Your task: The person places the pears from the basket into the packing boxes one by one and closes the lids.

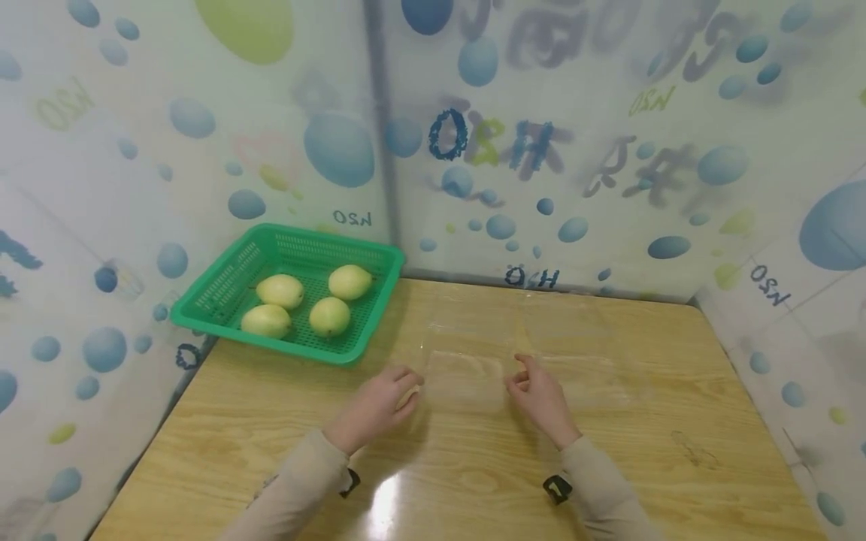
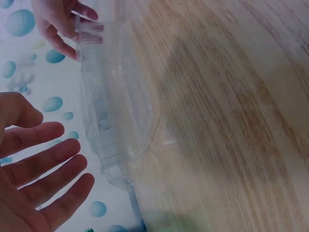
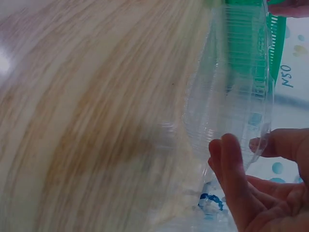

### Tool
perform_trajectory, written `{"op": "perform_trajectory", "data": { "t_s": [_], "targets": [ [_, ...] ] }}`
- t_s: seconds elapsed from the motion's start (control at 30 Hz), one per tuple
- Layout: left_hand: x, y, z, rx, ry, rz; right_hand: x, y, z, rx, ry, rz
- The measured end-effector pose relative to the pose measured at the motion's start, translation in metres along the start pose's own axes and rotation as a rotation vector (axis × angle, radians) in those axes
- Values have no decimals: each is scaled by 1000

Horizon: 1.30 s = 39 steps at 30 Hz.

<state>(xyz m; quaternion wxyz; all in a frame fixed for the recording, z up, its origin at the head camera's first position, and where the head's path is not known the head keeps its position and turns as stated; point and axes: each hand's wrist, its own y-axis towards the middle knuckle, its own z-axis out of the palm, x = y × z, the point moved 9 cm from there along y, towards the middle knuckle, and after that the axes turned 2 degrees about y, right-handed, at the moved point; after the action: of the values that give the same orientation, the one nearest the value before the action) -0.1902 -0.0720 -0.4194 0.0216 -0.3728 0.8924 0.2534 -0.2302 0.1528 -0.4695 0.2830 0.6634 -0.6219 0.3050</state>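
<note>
On my feed, the person's right hand has its thumb and fingers narrowed about the rim of a clear, ribbed, rectangular plastic container, near its right front corner. The left hand is relaxed, its fingers spread in the left wrist view, at the container's left end; I cannot tell whether it touches. The container sits on a pale wood-grain table in front of the person, open side up, its long axis running left to right between the hands. More clear plastic lies just to its right; where one piece ends, I cannot tell. I can read no label on any of it. A black wrist device bears a pale mark too small for me to read. Left and farther back stands a green slatted plastic basket, holding four yellow-green oval fruits. Behind, the white wall covering, dotted with blue and lime ovals, carries "H2O" in mirror writing.
</note>
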Motion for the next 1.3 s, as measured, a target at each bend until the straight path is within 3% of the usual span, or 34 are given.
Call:
{"op": "perform_trajectory", "data": {
  "t_s": [0.37, 0.6, 0.87, 1.1, 1.3],
  "targets": [
    [6, 7, -12, -9, 39, -38, -3, 0, 0, -51, -5, -55],
    [14, 12, -24, -23, 36, -57, 6, -1, 1, -91, -246, -162],
    [20, 19, -40, -59, 53, -60, 14, -5, -2, -202, -369, -306],
    [28, 25, -58, -98, 59, -50, 17, -6, 4, -193, -377, -416],
    [43, 34, -76, -75, 94, -53, 17, -6, 8, -169, -369, -419]
  ]
}}
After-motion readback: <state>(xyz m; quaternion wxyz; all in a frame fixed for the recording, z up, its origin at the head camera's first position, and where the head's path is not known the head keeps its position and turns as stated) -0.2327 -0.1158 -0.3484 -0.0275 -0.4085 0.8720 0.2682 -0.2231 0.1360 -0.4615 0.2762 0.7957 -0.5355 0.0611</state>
